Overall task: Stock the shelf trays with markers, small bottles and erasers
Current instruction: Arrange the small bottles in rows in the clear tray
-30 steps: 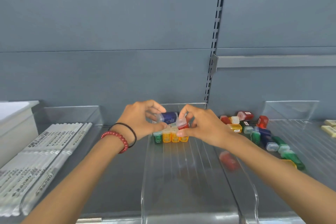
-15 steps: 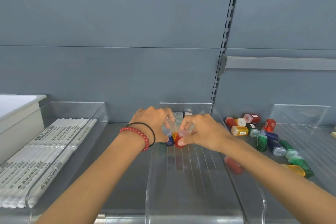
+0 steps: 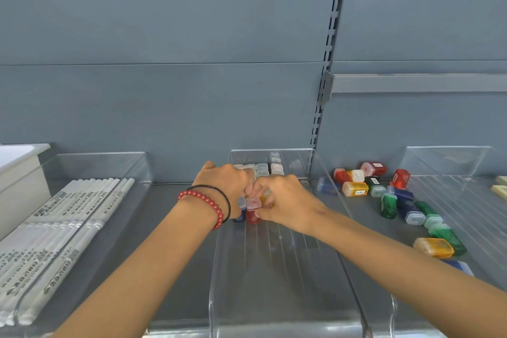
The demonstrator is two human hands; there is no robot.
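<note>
Over the back of the clear middle tray (image 3: 277,322) my two hands meet. My left hand (image 3: 223,182), with a red bead bracelet and a black band at the wrist, curls its fingers round an upright blue bottle (image 3: 241,211). My right hand (image 3: 285,202) pinches the upright red bottle (image 3: 253,211) beside it, thumb on its front. A yellow bottle (image 3: 264,198) peeks out between the fingers. Several white-capped bottles (image 3: 262,170) stand in rows behind, against the tray's back wall.
White markers (image 3: 63,228) fill the clear tray on the left, next to a white box (image 3: 19,170). Several loose red, yellow, green and blue bottles (image 3: 397,200) lie on the shelf to the right, beside another clear tray (image 3: 466,200). Pale erasers (image 3: 500,188) show at the far right edge.
The blue and red bottles went from held tilted above the tray to standing upright on its floor. Both hands have dropped lower and drawn together over them.
</note>
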